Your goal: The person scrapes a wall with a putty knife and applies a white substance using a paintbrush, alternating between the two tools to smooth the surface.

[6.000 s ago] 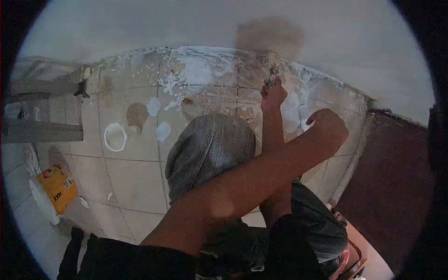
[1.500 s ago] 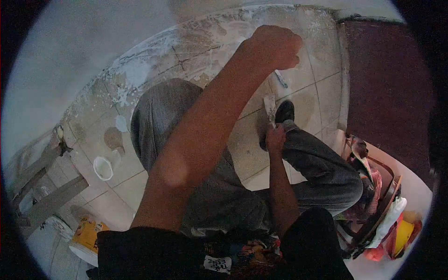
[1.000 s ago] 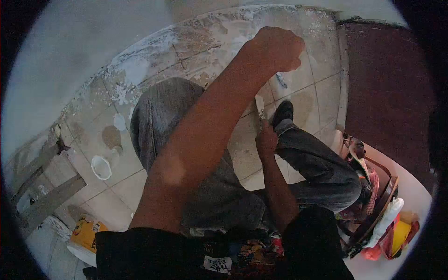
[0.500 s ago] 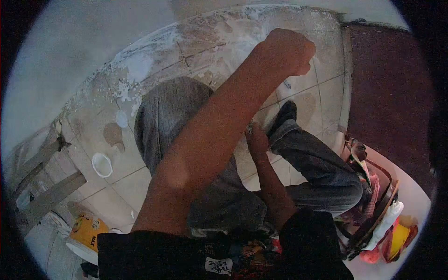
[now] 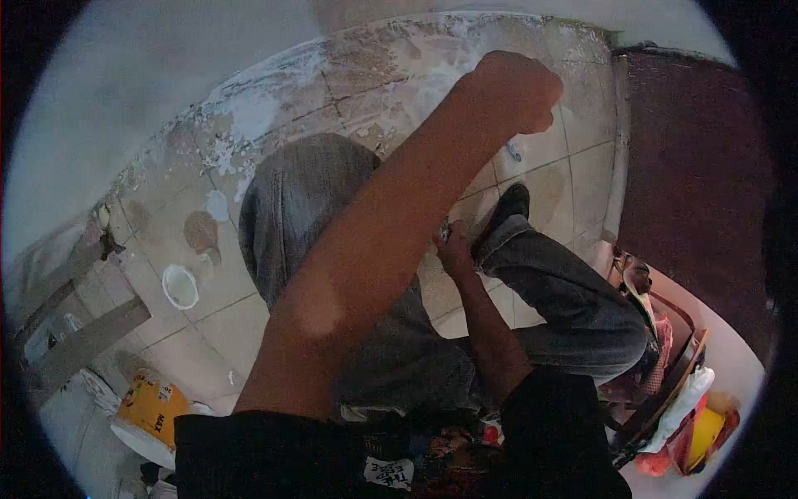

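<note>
My left hand (image 5: 517, 93) is at the end of the outstretched arm, fingers curled into a fist over the smeared tile floor. A small bluish-grey piece (image 5: 513, 151) shows just below that fist. Down between my legs, my right hand (image 5: 455, 253) is closed, and a small greyish thing (image 5: 445, 231) pokes out at its fingertips; I cannot tell what it is. Part of that hand's surroundings is hidden behind my left forearm. White smears (image 5: 258, 116) cover the tiles along the foot of the wall.
A small white-rimmed tub (image 5: 180, 287) stands on the tiles to the left. Nearer me there are a yellow-labelled bucket (image 5: 154, 412) and a wooden frame (image 5: 96, 337). A dark maroon panel (image 5: 694, 175) is at right, above a stuffed bag (image 5: 677, 399).
My view has shifted slightly. My left fist keeps almost the same place; my right hand has turned a little, showing more of the greyish thing.
</note>
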